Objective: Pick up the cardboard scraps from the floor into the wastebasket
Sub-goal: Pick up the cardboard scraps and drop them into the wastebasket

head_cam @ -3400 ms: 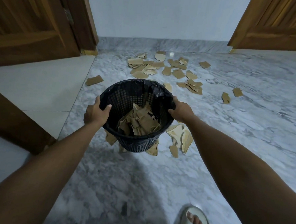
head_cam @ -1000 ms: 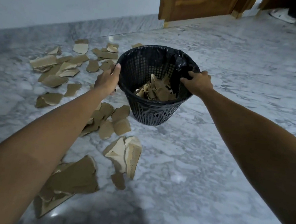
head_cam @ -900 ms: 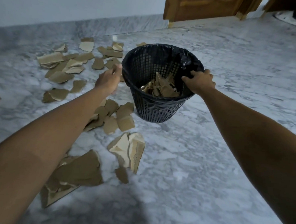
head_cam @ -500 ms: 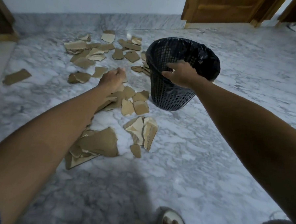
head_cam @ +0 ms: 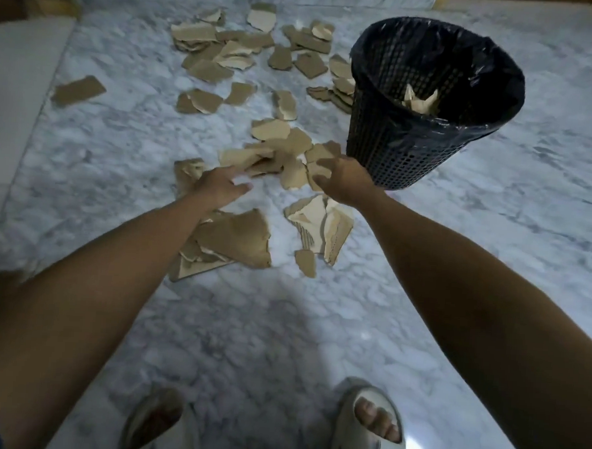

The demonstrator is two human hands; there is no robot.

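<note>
Two hands (head_cam: 221, 186) over scattered scraps (head_cam: 277, 154)

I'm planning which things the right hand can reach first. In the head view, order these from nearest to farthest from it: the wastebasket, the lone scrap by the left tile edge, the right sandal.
1. wastebasket, just right of the right hand.
2. right sandal, bottom of frame.
3. lone scrap, far left.

Grey-veined marble floor (head_cam: 491, 269), two pale slippers (head_cam: 369, 430) on the feet, perhaps a wooden door frame (head_cam: 55, 4) far left.
</note>
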